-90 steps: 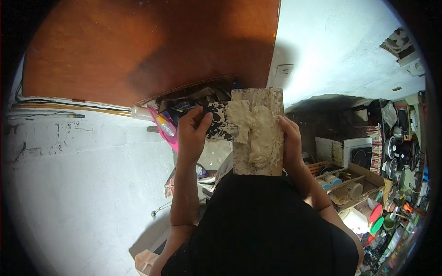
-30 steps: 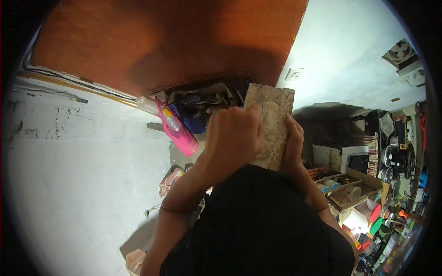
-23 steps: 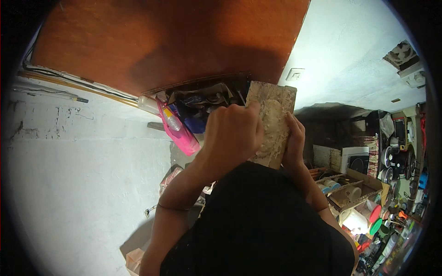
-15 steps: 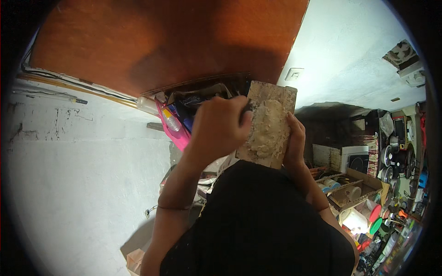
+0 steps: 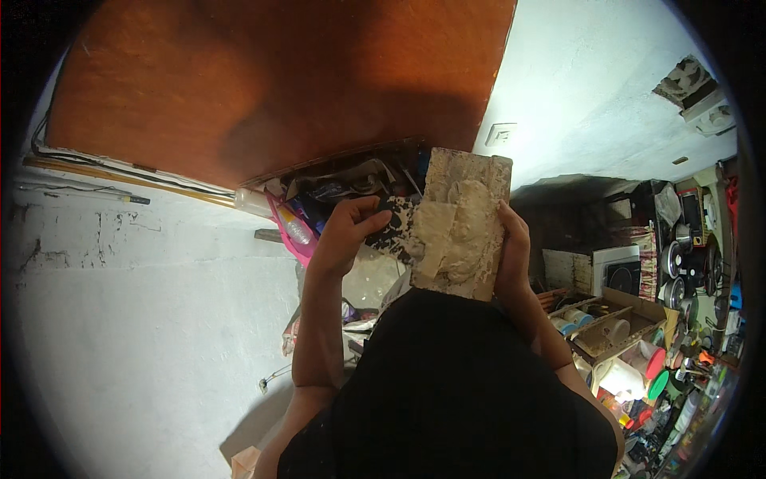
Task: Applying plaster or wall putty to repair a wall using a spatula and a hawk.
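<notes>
Upright in front of my chest is a rectangular board, crusted with dried material. A thick, wet, beige mound of putty covers its middle. My right hand grips the board by its right edge, fingers closed around it. My left hand pinches a flat black scraper between thumb and fingers. Putty smears the scraper's face, and its far edge meets the putty at the board's left side.
An orange-brown panel spans the top. White walls stand left and upper right, the latter with a switch. Behind my hands lies a pink container with bottles. At right are a compartmented box and crowded kitchenware.
My left hand has moved left and turned, so the black scraper now shows beside the board. The putty has a flatter, smoothed patch on its left. The board has shifted slightly down.
</notes>
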Tool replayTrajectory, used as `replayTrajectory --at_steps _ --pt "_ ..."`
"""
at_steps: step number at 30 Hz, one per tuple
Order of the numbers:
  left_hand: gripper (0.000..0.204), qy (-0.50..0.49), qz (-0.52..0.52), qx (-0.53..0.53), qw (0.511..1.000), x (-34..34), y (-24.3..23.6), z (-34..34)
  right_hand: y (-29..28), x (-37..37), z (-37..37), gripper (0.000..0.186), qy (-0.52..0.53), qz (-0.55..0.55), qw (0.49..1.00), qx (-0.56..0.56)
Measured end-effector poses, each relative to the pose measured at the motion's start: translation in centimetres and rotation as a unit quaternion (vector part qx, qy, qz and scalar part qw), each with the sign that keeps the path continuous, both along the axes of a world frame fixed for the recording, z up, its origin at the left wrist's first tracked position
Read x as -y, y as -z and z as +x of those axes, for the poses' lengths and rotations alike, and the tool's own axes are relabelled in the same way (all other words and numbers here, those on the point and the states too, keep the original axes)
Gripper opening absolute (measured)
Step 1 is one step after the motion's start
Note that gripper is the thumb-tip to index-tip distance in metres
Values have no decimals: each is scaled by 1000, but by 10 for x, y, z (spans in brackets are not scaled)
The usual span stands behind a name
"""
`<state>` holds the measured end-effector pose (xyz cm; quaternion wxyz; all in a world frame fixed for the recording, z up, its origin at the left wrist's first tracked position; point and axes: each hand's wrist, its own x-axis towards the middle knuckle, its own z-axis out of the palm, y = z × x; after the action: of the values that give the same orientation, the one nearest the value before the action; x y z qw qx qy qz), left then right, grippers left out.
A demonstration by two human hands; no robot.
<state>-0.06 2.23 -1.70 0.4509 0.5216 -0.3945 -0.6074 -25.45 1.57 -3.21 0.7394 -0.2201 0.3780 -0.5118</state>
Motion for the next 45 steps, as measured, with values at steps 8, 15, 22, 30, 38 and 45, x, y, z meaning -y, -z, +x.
replayTrajectory --at_steps 8,15,22,30,38,45 --pt "13 -21 -29 85 996 -9 -17 -2 -3 2 1 40 25 3 999 21" --pt "16 -24 -66 67 995 -12 -24 -8 -4 2 1 45 -5 14 1000 -2" --pt "19 8 -50 152 987 -12 -21 1 2 0 -2 47 -11 11 1000 10" --pt "16 51 -48 73 995 -13 -26 -5 14 1 -4 48 -4 4 1000 10" --pt "17 -27 -42 130 990 -13 -17 -5 12 0 -3 48 0 3 1000 10" --pt "17 9 -51 109 993 -7 -14 4 7 0 -2 48 3 1 1000 -8"
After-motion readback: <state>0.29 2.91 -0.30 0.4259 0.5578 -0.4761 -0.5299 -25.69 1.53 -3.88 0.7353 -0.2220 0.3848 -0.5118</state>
